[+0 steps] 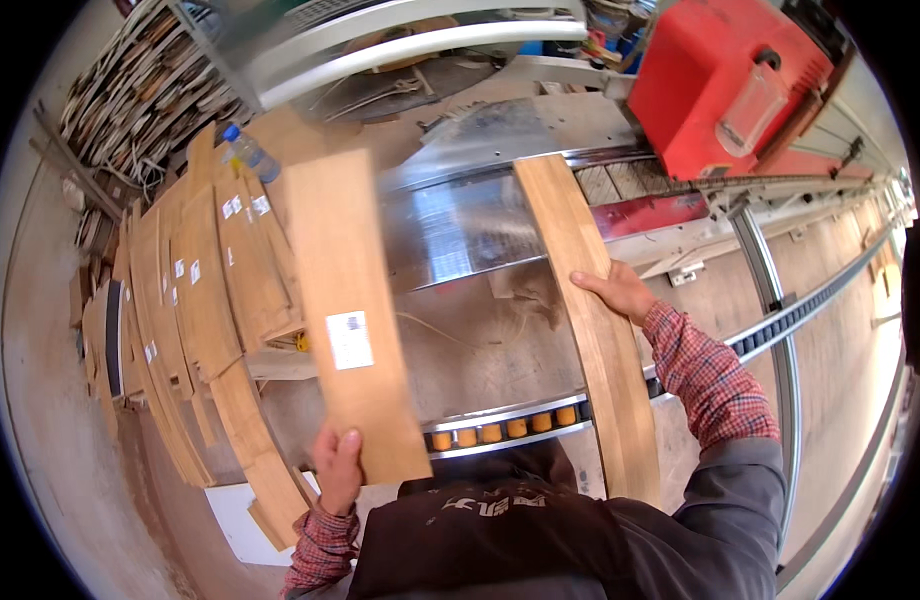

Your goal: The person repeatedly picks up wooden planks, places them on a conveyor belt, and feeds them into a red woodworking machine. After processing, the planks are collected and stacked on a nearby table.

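Observation:
Near its lower left edge, my left hand [337, 468] is closed on a flat wooden board [355, 260] that bears a white label [350, 340]. This board is slightly blurred and stands out over the left end of a shiny metal machine bed [460, 225]. My right hand [620, 290] grips a second, narrower wooden board [595, 350] by its right edge, thumb lying on the top face. The far end of that board overlaps the machine bed, while its near end reaches toward my body across a roller rail [505, 425] with orange rollers.
Several labelled boards [195, 270] are stacked at the left, with a blue-capped bottle [250, 155] behind them. A red machine housing [725, 85] stands at the far right. A metal upright [780, 380] meets the rail at right. Scrap wood strips [145, 90] fill a rack at the back left.

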Motion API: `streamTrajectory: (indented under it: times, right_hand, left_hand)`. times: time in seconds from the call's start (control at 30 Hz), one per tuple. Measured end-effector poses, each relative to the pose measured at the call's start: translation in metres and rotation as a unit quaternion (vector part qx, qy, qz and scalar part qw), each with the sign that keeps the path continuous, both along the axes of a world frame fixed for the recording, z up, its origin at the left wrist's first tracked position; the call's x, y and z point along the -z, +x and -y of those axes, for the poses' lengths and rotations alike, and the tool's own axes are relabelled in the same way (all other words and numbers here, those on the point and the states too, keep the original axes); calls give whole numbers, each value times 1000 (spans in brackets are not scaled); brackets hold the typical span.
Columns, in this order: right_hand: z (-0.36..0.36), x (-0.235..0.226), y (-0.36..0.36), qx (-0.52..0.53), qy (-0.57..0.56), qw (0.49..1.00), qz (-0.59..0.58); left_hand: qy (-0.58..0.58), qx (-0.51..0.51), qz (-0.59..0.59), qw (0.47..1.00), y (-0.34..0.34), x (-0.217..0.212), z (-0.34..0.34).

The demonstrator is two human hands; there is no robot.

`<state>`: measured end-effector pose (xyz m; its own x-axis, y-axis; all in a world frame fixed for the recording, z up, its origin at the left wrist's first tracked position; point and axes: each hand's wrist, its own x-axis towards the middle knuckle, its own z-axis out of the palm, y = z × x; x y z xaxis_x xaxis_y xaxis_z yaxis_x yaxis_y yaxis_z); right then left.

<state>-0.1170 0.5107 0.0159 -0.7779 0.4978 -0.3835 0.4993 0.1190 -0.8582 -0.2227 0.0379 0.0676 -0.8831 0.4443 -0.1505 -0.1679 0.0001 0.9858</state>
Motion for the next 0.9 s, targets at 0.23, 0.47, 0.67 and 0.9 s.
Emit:
streamTrajectory:
  times: [0.23, 0.47, 0.67, 0.9]
  right_hand:
    - [-1, -2, 7, 42, -80, 996, -22]
    - [2, 7, 6, 47, -90, 994, -44]
    - [6, 1, 5, 48, -88, 993, -64]
    - [3, 4, 8, 40, -61, 995, -61]
  left_hand:
    - [41, 123, 145, 981, 27, 39, -109]
    - [40, 178, 213, 960, 31, 58, -163]
    - [8, 231, 236, 944, 2, 69, -200]
    - [58, 157, 231, 959, -22, 68, -253]
